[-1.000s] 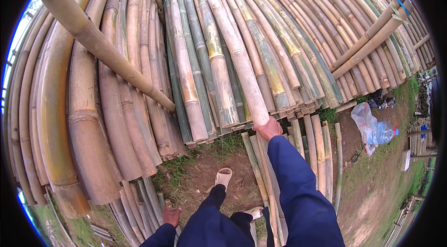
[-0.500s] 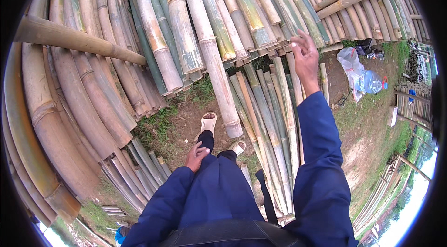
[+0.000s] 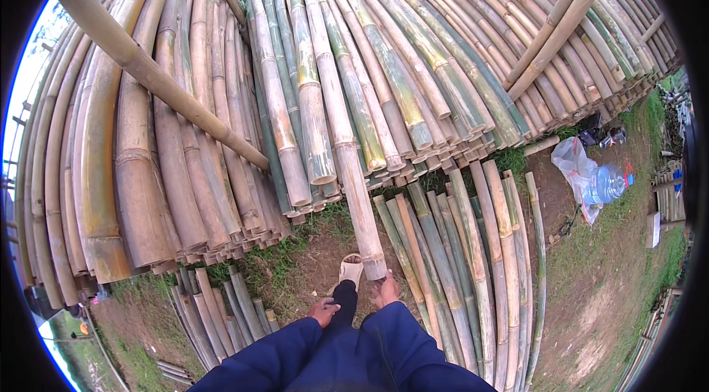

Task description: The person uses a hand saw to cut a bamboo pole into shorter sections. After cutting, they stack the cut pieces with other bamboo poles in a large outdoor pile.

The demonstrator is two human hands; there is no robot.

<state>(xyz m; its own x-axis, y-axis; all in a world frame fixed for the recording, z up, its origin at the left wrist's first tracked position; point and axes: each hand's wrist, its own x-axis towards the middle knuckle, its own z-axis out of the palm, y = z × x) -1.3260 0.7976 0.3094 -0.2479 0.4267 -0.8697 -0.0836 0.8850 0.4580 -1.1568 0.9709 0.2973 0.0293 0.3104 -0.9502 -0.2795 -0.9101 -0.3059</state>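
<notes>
A long pale bamboo pole (image 3: 357, 200) juts out toward me from a pile of green and tan poles. My right hand (image 3: 385, 290) is at its near cut end, fingers bent against the end and its underside; the pole partly hides them. Lower and to the left, my left hand (image 3: 323, 311) hangs in front of my dark trouser leg. Its fingers are loosely bent and apart, with nothing seen in them.
Thick bamboo poles (image 3: 140, 193) are piled at the left, more (image 3: 473, 30) at the far right. Slanting bamboo posts (image 3: 162, 89) stand between piles. Poles (image 3: 450, 281) lie low at my right. A plastic bag (image 3: 572, 163) and a clear water jug (image 3: 607, 184) sit on the ground.
My right hand has come down from the pile at the upper right to the end of the jutting pole. The view has tilted up, showing more of the piles; my left hand stays low.
</notes>
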